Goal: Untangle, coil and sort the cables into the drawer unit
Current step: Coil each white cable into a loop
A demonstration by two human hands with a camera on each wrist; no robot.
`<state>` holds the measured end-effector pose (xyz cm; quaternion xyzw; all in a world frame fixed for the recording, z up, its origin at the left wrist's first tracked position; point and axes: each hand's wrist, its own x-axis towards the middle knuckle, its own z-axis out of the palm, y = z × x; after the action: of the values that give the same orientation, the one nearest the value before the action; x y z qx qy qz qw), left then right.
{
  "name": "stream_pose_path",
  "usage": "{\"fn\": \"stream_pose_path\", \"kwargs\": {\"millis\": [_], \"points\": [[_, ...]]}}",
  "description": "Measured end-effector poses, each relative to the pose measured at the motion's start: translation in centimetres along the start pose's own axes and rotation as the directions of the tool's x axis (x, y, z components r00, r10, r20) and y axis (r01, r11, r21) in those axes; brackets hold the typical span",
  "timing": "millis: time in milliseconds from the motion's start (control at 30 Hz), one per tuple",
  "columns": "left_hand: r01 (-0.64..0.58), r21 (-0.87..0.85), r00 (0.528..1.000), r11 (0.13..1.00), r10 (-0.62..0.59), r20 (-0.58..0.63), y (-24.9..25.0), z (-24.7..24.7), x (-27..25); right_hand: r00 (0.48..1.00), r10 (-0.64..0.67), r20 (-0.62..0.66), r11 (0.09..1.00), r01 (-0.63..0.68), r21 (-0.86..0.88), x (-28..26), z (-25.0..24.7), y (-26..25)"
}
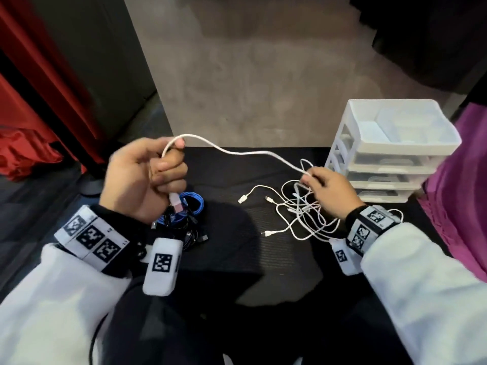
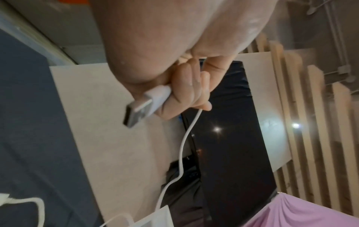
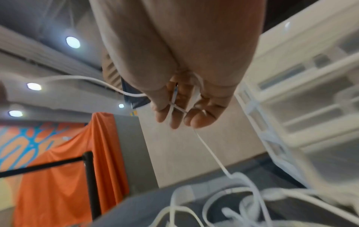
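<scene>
My left hand is fisted around one end of a white cable; its USB plug sticks out below the fist. The cable arcs right to my right hand, which pinches it between thumb and fingertips just above a tangled heap of white cables on the black table. A coiled blue cable lies with dark cables under my left hand. The white drawer unit stands at the right rear of the table, its drawers pushed in.
The table's far edge runs just behind the hands, with concrete floor beyond. Pink fabric hangs right of the drawer unit. Red cloth lies at the far left. Loose white plug ends lie mid-table.
</scene>
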<state>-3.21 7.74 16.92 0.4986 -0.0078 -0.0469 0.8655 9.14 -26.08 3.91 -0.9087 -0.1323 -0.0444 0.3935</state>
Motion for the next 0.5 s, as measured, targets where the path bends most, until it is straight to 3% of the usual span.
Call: {"fn": "stream_pose_path", "kwargs": {"millis": [100, 167, 267, 367, 433, 500], "points": [[0.039, -0.087, 0.994, 0.995, -0.048, -0.096, -2.8, -0.7, 0.7, 0.993, -0.067, -0.094, 0.984, 0.081, 0.157, 0.5, -1.6, -3.2], [0.061, -0.168, 0.982, 0.984, -0.089, -0.166, -4.7, -0.9, 1.2, 0.962, -0.156, -0.224, 0.947, 0.210, 0.242, 0.2, -2.5, -5.8], [0.074, -0.192, 0.959, 0.979, -0.122, -0.254, -6.7, -0.7, 1.8, 0.876, -0.323, -0.357, 0.892, 0.408, 0.194, -0.3, -3.9, -9.1], [0.085, -0.155, 0.948, 0.984, -0.127, -0.291, -7.7, -0.4, 2.0, 0.841, -0.387, -0.379, 0.867, 0.472, 0.163, -0.9, -5.3, -11.5], [0.091, -0.166, 0.947, 0.982, -0.137, -0.291, -7.8, -0.3, 2.0, 0.858, -0.367, -0.359, 0.877, 0.448, 0.175, -1.6, -6.1, -12.6], [0.091, -0.177, 0.946, 0.980, -0.141, -0.292, -7.6, -0.2, 1.7, 0.918, -0.330, -0.218, 0.913, 0.370, 0.173, -2.7, -6.8, -13.1]]}}
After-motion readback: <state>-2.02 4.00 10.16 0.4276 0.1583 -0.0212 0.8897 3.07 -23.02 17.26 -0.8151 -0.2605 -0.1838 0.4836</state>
